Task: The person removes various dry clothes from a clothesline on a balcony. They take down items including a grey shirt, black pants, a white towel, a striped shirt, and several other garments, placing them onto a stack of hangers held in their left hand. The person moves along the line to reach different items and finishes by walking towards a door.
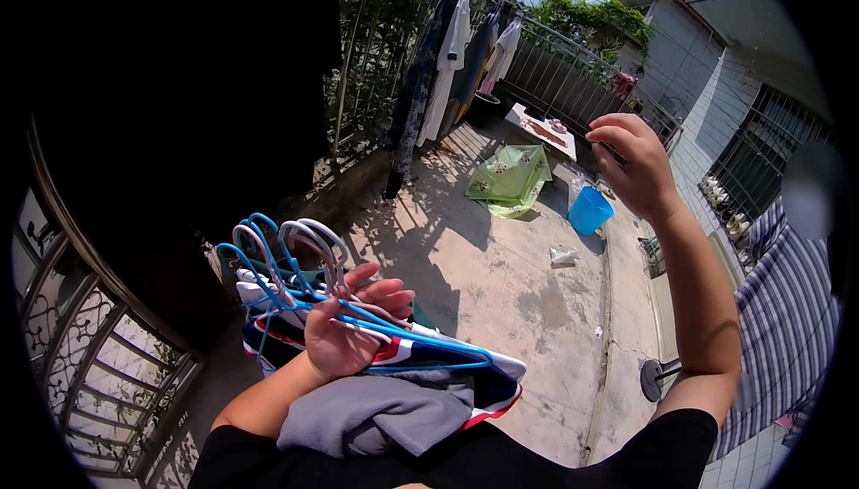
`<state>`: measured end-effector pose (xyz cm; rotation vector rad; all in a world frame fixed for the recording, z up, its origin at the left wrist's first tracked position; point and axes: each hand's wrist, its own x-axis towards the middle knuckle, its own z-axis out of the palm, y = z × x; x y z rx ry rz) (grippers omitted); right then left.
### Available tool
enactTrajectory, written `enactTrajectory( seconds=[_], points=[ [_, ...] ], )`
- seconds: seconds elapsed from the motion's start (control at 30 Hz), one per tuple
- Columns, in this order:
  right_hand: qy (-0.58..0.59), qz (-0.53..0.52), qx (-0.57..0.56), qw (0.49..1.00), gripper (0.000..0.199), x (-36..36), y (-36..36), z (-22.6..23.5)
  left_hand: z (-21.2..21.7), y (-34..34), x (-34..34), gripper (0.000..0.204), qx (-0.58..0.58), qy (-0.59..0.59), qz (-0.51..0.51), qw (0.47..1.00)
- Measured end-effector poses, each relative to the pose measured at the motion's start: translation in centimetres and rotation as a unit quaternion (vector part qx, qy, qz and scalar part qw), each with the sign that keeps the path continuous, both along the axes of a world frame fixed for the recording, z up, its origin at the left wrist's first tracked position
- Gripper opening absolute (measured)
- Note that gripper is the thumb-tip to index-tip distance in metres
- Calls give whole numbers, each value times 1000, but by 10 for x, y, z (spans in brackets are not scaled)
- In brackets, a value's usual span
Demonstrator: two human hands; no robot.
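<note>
My left hand (340, 346) holds a bundle of blue and pale mauve clothes hangers (295, 261) in its partly curled fingers, palm up. Garments hang from them, among them a navy, white and red one (492, 382) at my waist. A grey cloth (380, 413) is draped over my left forearm. My right hand (637, 158) is raised at the upper right, fingers bent, a gap between thumb and fingertips; nothing shows in it. A large black shape, seemingly a garment (259, 68), fills the upper left close by.
Clothes (447, 64) hang along the railing ahead. A green umbrella (510, 180), a blue bucket (591, 211) and a crumpled white piece (564, 257) lie or stand on the concrete floor. A striped sheet (778, 319) hangs at right. Lower left has a metal railing (89, 346).
</note>
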<state>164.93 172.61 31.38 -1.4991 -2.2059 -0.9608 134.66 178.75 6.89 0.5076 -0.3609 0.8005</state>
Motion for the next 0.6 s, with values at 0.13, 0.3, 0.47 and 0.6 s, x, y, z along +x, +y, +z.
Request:
enactTrajectory(
  seconds=[0.13,0.3,0.47,0.6],
  points=[
    [166,123,-97,974,12,-99,107,-14,7,31,-80,54,5,8,75,997],
    [400,262,-230,848,26,-237,245,-1,14,57,-181,56,5,18,179,984],
    [558,267,-228,752,40,-353,359,26,16,70,-257,52,18,15,300,954],
    [454,166,-17,876,44,-397,457,37,14,73,-299,55,-25,61,400,914]
  ],
)
